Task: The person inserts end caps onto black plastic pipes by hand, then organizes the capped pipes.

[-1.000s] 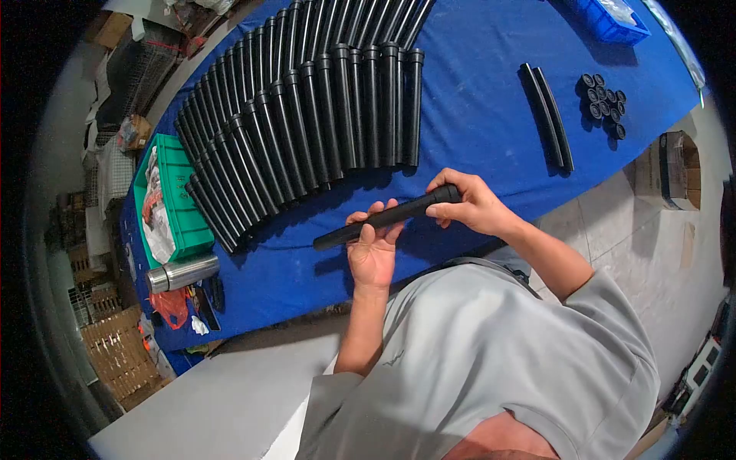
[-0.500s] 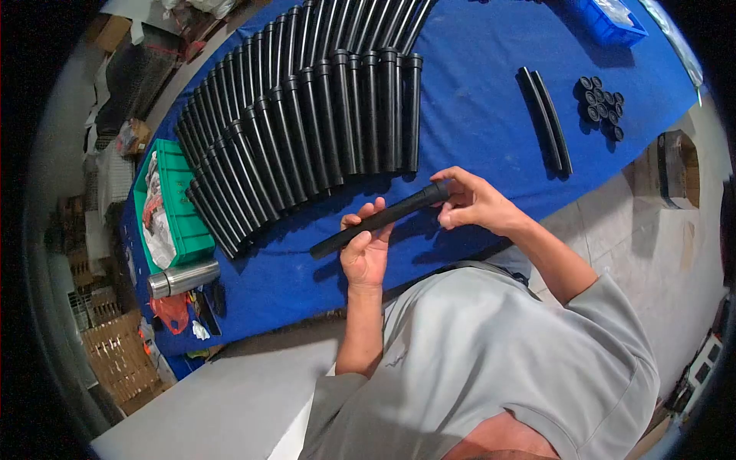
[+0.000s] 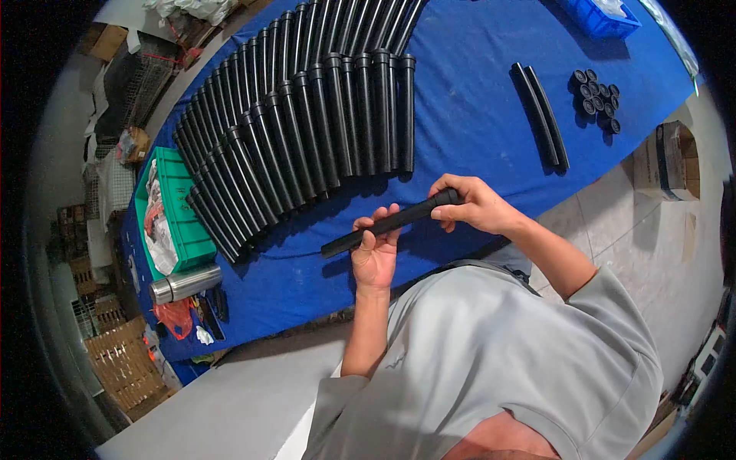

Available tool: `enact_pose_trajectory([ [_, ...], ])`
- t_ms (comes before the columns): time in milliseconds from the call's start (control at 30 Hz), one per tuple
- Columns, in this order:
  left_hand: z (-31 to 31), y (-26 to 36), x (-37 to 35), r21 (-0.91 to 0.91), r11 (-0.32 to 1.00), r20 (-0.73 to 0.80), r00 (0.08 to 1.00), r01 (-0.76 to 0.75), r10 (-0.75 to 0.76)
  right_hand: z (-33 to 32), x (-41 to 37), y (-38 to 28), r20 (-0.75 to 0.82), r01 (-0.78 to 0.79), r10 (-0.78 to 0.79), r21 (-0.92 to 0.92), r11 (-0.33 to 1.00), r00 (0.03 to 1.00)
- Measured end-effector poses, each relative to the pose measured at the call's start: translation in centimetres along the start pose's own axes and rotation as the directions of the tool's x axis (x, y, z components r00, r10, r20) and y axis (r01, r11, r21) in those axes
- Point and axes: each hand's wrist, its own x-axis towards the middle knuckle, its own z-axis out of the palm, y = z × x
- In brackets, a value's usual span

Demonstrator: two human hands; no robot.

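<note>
A black tube [image 3: 406, 218] with a wider cap on its right end is held above the near side of the blue-covered table, its right end tilted up. My left hand [image 3: 375, 257] grips its lower left part between thumb and fingers, palm up. Around the capped end, my right hand [image 3: 474, 205] has its thumb and fingers closed. Many capped black tubes [image 3: 322, 130] lie side by side in rows to the upper left. Two bare black tubes [image 3: 543, 119] lie apart on the right, near a cluster of small round black caps [image 3: 596, 98].
At the table's left end stand a green crate [image 3: 189, 218] with bags in it and a steel flask [image 3: 184, 283]. A red plastic bag [image 3: 175, 317] lies beside them. A blue bin [image 3: 602, 21] sits at the far right edge. A cardboard box [image 3: 665, 162] is on the floor.
The tube and both hands have shifted slightly right. My right hand's fingers, spread beside the cap before, have closed around the capped end.
</note>
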Motion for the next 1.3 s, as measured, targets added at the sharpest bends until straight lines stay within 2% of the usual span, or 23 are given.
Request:
enact_pose_trajectory([
  [500, 0.8, 0.0, -0.2, 0.016, 1.0, -0.008, 1.0, 0.005, -0.005, 0.1, -0.2, 0.4, -0.071, -0.005, 0.0, -0.059, 0.998, 0.997],
  [600, 1.3, 0.0, -0.1, -0.061, 0.998, -0.041, 0.999, 0.032, -0.035, 0.2, -0.3, 0.0, -0.054, -0.016, 0.014, -0.036, 0.999, 0.998],
  [700, 0.5, 0.1, 0.1, -0.066, 0.997, 0.004, 0.999, 0.037, -0.037, 0.9, -0.6, -0.4, -0.166, 0.16, -0.175, -0.101, 0.982, 0.97],
  [800, -0.1, 0.1, 0.4, -0.09, 0.995, 0.017, 0.998, 0.054, -0.052, -0.2, 0.0, 1.5, -0.088, 0.307, -0.341, -0.27, 0.912, 0.936],
  [900, 0.0, 0.2, 0.6, -0.059, 0.996, 0.034, 0.998, 0.062, -0.06, -0.2, -0.7, 0.2, -0.05, -0.015, 0.018, 0.052, 0.999, 0.999],
  [967, 0.4, 0.5, 0.4, 0.003, 0.999, 0.002, 0.999, 0.052, -0.052, -0.1, -0.4, 1.0, -0.051, -0.055, 0.059, 0.063, 0.996, 0.997],
  [1000, 0.6, 0.5, 0.5, 0.029, 0.997, 0.004, 0.998, 0.066, -0.066, 0.1, -0.4, 1.6, -0.064, 0.01, -0.004, 0.093, 0.996, 0.998],
  [1033, 0.5, 0.5, 0.5, 0.029, 0.995, 0.025, 0.995, 0.1, -0.101, 0.3, -0.5, 1.1, -0.097, 0.086, -0.091, -0.055, 0.995, 0.991],
  [1067, 0.0, 0.4, 0.1, -0.02, 0.994, -0.006, 0.994, 0.108, -0.108, 0.5, -0.8, 0.2, -0.099, 0.187, -0.228, -0.317, 0.93, 0.969],
  [1100, 0.0, 0.3, -0.1, -0.043, 0.996, 0.001, 0.996, 0.084, -0.084, 0.4, -0.5, 1.0, -0.025, 0.411, -0.499, -0.532, 0.74, 0.866],
  [1133, -0.2, 0.3, -0.3, -0.063, 0.996, -0.017, 0.998, 0.063, -0.064, 0.7, -1.0, -0.1, -0.016, 0.326, -0.386, -0.505, 0.799, 0.922],
  [1167, -0.6, 0.5, -0.5, -0.103, 0.992, -0.016, 0.997, 0.072, -0.074, 1.1, -0.9, -0.2, -0.036, 0.399, -0.486, -0.52, 0.755, 0.873],
  [1233, -1.5, 0.4, -0.5, -0.149, 0.986, 0.014, 0.997, 0.075, -0.073, 1.2, -1.4, -2.0, -0.088, 0.209, -0.286, -0.486, 0.848, 0.954],
  [1267, -1.7, 0.5, -0.4, -0.14, 0.986, 0.028, 0.996, 0.086, -0.082, 1.4, -1.6, -2.4, -0.078, 0.122, -0.149, -0.278, 0.953, 0.986],
  [1300, -1.8, 0.5, -0.4, -0.132, 0.987, 0.039, 0.995, 0.093, -0.089, 1.3, -1.2, -2.0, -0.052, 0.141, -0.163, -0.291, 0.946, 0.985],
])
